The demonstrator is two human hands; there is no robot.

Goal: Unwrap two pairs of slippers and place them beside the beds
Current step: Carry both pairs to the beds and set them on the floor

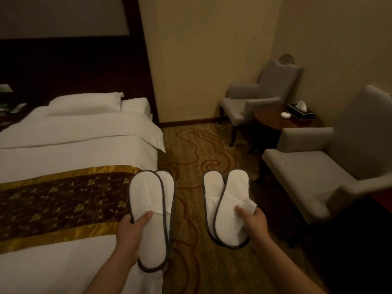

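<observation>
My left hand (132, 232) grips one pair of white slippers with grey edging (149, 200), stacked flat, at the right edge of the bed (74, 141). My right hand (253, 219) holds a second pair of white slippers (222, 194), held over the patterned carpet, thumb on top. No wrapping shows on either pair. The bed has white linen, a pillow (84, 103) and a brown and gold runner (59, 200).
Patterned carpet (191, 149) runs between the bed and two grey armchairs, the nearer armchair (314, 166) on the right, the farther armchair (254, 98) by the wall. A round wooden table (275, 122) between them carries a tissue box (300, 110) and a small white dish (285, 115).
</observation>
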